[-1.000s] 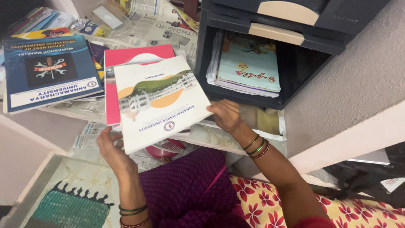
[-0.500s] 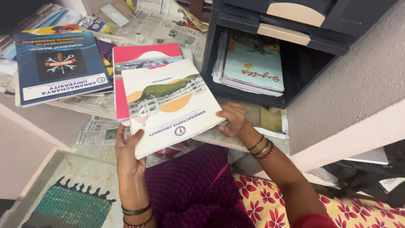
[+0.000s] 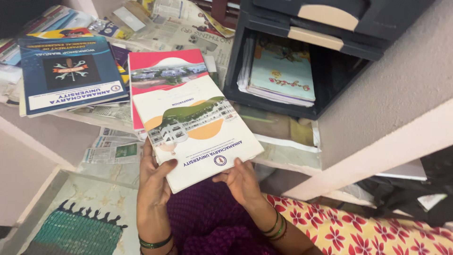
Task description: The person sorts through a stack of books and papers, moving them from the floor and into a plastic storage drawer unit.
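Right hand (image 3: pixel 241 182) shifted under white booklet (image 3: pixel 197 130); left hand (image 3: pixel 153 179) also gripping; newspaper-lined shelf (image 3: pixel 184 33).

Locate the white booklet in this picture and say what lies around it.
The white booklet is mid-frame, held by the left hand and right hand, overlapping the pink booklet.

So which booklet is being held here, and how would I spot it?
Start at the dark drawer unit on the shelf, then look lower left. There both hands, left hand and right hand, grip the white booklet. Unlike the pink booklet beneath, its cover is white with an orange swirl.
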